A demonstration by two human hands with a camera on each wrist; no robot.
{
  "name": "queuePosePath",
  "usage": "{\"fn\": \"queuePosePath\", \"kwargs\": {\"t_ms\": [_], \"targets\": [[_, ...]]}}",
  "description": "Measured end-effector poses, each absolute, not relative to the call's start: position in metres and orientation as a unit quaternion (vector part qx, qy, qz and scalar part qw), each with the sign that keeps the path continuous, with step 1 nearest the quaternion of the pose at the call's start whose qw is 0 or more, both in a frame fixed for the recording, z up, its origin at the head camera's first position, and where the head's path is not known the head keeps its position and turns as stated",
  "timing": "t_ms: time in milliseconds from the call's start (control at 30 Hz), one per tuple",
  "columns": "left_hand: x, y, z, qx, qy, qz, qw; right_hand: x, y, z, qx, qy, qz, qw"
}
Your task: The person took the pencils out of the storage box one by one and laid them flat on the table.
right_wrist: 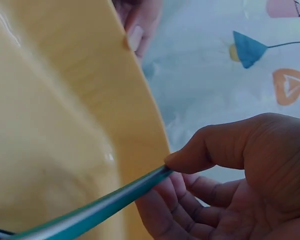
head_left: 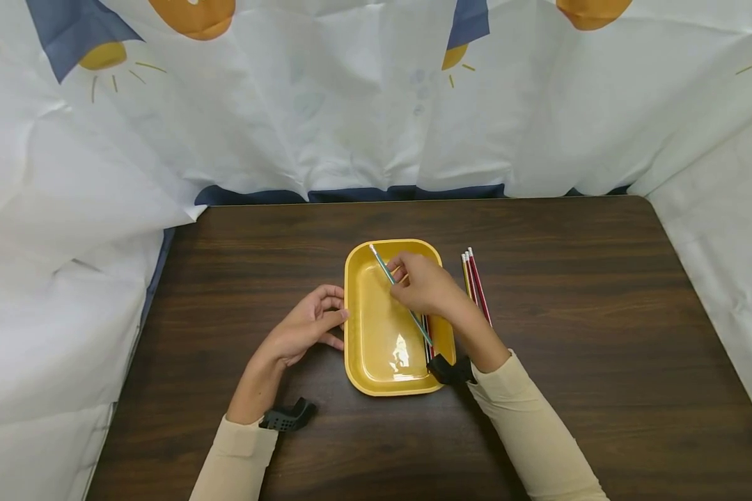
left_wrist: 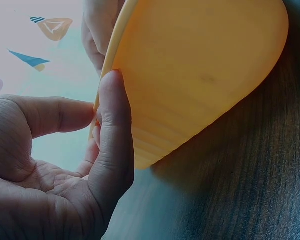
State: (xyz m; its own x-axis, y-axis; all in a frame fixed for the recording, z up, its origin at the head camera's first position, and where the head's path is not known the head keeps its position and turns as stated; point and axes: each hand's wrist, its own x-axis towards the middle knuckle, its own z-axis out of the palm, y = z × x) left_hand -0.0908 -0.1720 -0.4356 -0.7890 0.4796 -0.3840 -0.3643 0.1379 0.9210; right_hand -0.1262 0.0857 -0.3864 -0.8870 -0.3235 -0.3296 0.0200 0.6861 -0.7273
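Note:
My right hand is over the yellow tray and pinches a teal pencil between thumb and fingers. The pencil slants across the tray, its white tip toward the back. In the right wrist view the pencil runs down and left from my fingertips. My left hand grips the tray's left rim; the left wrist view has the thumb on one side of the rim and fingers on the other. Dark and red pencils lie along the tray's right side, partly hidden by my right arm.
Several pencils, red and yellowish ones among them, lie on the dark wooden table just right of the tray; my right forearm covers their lower ends. A white patterned curtain hangs behind the table's far edge.

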Motion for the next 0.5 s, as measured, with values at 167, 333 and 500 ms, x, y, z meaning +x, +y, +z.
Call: {"fn": "queuePosePath", "kwargs": {"t_ms": [167,333,500], "targets": [[-0.091,-0.172,-0.435,0.042,0.683,0.654,0.322,-0.123,0.095,-0.378,-0.097,0.877,-0.419,0.212],[-0.091,-0.172,-0.434,0.045,0.683,0.654,0.321,-0.119,0.106,-0.377,-0.096,0.868,-0.445,0.196],[-0.090,-0.172,-0.435,0.045,0.684,0.654,0.320,-0.113,0.120,-0.376,-0.083,0.845,-0.491,0.195]]}}
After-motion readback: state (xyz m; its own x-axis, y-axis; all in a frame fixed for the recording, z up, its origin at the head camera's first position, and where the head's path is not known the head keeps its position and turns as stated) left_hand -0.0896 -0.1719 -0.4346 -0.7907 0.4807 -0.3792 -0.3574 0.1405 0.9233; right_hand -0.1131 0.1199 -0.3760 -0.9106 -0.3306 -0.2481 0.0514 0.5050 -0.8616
